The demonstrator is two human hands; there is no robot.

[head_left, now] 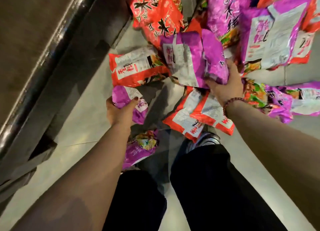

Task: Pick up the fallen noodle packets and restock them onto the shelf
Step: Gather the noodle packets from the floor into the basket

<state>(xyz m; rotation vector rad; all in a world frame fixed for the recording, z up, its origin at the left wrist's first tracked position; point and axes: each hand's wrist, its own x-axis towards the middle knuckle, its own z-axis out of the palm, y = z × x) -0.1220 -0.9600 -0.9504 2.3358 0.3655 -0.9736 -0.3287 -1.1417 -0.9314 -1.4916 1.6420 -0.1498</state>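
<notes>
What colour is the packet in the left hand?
The packet is purple with a white label, in the head view.

Noodle pkts [190,57] are shining w/ glossy, crinkled plastic film; floor tiles [83,127] are looking smooth, semi-gloss; trousers [207,187] are showing matt cloth.

Left hand [119,112] grips one purple packet [129,102]; right hand [226,89] grips two purple packets [195,57] above the littered floor [83,127].

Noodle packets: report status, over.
Left hand grips a purple packet. Right hand grips two purple packets. Red packets and others lie scattered on floor, some against shoe.
</notes>
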